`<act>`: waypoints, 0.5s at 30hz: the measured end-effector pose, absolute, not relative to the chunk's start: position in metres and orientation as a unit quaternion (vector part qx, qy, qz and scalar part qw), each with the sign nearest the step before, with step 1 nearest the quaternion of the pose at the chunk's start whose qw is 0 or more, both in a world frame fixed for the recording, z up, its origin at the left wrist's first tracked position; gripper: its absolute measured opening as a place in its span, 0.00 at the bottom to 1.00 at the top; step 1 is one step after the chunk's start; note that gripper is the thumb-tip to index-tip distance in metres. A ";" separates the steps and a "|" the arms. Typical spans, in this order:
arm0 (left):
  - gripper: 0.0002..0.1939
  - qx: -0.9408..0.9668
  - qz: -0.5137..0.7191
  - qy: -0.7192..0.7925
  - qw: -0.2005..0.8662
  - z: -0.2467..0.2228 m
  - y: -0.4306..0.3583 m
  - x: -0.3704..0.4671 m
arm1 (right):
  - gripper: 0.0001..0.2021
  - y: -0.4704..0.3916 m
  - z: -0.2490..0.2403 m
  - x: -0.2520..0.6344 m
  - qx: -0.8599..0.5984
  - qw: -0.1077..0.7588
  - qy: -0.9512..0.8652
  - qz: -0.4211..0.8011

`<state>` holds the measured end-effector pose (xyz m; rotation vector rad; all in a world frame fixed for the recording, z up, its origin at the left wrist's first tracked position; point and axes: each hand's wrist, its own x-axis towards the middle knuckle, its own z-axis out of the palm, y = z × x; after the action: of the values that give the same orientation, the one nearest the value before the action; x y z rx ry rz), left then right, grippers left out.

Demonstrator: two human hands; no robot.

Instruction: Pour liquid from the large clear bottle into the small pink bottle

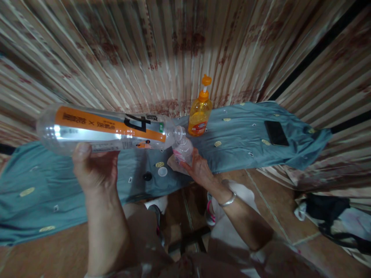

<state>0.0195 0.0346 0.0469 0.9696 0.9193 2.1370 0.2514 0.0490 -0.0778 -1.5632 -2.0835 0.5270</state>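
My left hand point(94, 164) is closed round the underside of a large clear plastic bottle point(113, 131) with an orange and silver label. That bottle lies nearly level in the air, its neck pointing right. Its mouth meets the open top of a small clear bottle point(182, 148) with some pink on it. My right hand point(199, 168) grips the small bottle from the right side. Whether liquid passes between the two I cannot tell. Below them on the cloth lie a black cap point(147, 176) and a whitish round lid point(162, 172).
An orange pump bottle point(199, 114) stands behind the small bottle. A black phone point(276, 133) lies on the right of the teal cloth point(240, 150). Pleated curtains point(162, 50) rise behind. A dark bag-like item point(333, 212) rests at the lower right.
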 end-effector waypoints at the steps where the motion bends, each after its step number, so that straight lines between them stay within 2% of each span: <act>1: 0.34 0.367 0.808 0.344 0.307 0.046 0.035 0.019 | 0.26 0.049 -0.078 0.251 -0.572 0.239 -0.761 0.191; 15: 0.40 0.385 0.805 0.319 0.320 0.042 0.036 0.013 | 0.26 0.049 -0.085 0.251 -0.576 0.251 -0.760 0.167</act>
<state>0.0129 0.0355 0.0422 1.0124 0.8370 2.1148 0.2510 0.0494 -0.0853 -1.5681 -2.0670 0.4555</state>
